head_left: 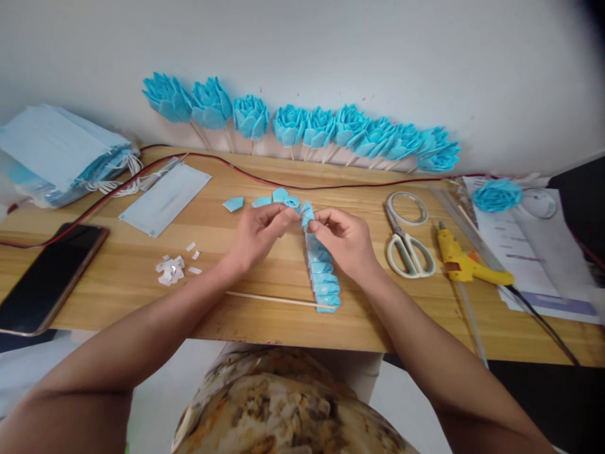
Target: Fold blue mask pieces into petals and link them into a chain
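My left hand (262, 232) and my right hand (344, 239) meet near the middle of the table, both with thumb and fingers pinched. Between the fingertips of my right hand is the far end of a row of folded blue petals (323, 272), which seem joined along a strip of clear tape and run toward me. My left fingertips are closed right beside that end; whether they hold a petal is hidden. Loose blue petals (233, 203) lie just beyond my left hand. A thin wooden stick (274, 299) reaches the near end of the row.
Blue flowers on sticks (250, 118) lean along the wall. At right are scissors (410, 252), a tape roll (424, 217), a yellow glue gun (466, 261) and a blue flower head (497, 195). At left are face masks (57, 145), a phone (51, 277) and white scraps (171, 270).
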Demonstrator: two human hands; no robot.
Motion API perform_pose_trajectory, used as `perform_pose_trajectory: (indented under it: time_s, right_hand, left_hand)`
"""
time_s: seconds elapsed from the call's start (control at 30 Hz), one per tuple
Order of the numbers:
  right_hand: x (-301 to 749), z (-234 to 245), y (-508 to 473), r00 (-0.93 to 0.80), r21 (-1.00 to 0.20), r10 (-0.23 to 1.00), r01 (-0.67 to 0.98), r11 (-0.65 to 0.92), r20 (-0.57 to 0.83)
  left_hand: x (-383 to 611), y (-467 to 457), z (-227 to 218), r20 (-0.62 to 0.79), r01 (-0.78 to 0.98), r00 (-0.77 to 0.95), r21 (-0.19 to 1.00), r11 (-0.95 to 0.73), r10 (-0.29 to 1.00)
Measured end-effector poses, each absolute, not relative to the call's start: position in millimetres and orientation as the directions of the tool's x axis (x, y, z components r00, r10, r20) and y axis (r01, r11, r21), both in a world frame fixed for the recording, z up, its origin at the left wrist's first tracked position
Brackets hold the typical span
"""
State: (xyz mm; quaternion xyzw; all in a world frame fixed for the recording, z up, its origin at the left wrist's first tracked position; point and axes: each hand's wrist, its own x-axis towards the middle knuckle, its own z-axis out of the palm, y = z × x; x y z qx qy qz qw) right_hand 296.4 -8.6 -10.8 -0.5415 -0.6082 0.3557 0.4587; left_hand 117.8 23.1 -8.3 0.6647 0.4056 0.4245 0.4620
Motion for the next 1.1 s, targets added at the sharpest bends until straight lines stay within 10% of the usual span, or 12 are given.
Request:
perform_pose_trajectory:
  time_s: [0.17,0.37,1.1]
  right_hand:
    - [298,-11,-7,0.014,-0.960,0.994,0.262,0.101,0.108]
    - [298,-10,-8,-0.043,-0.951,0.991,0.280,0.130,0.123]
    - [299,-9,-9,-0.147,-0.938,0.984,0.317,0.139,0.096]
  left_hand:
    - [116,28,-13,0.186,0.012,0.176,0.982,-0.191,0.967]
    - [119,34,-18,0.045,-0.014,0.413,0.999,-0.043,0.910]
    - [117,32,-23,0.115,0.147,0.435,0.969,-0.196,0.893]
